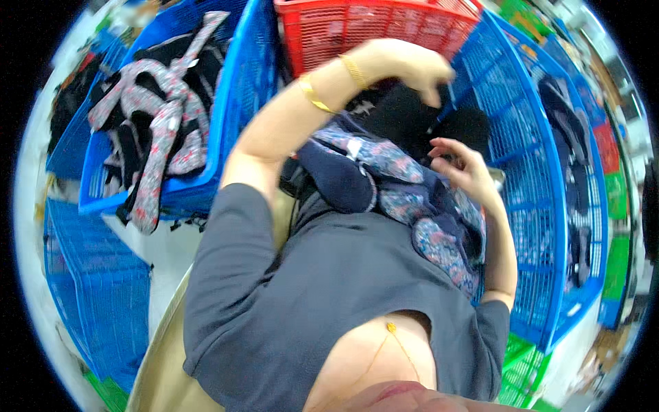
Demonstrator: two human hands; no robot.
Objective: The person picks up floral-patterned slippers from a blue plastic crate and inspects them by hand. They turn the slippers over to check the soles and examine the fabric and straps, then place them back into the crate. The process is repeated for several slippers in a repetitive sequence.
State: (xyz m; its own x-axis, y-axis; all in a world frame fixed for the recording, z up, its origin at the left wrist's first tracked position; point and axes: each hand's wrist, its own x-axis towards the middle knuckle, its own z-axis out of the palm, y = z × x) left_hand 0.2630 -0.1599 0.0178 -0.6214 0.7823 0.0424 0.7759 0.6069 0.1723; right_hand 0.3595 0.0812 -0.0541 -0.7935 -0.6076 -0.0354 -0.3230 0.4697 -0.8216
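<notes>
My left hand, with two gold bracelets on its forearm, reaches across above black fabric. Its fingers bend downward and are blurred, so any hold is hidden. Lower and to the right, my right hand has its fingers curved and apart, with nothing visible in them. It is beside a dark rounded fabric piece. Across my lap lies a bundle of blue floral fabric pieces with navy sides. One plain navy rounded piece faces up at its left end.
A blue crate at left holds grey-and-red floral pieces hanging over its edge. A red crate stands ahead. Another blue crate rises close by my right arm, with navy pieces beyond its wall.
</notes>
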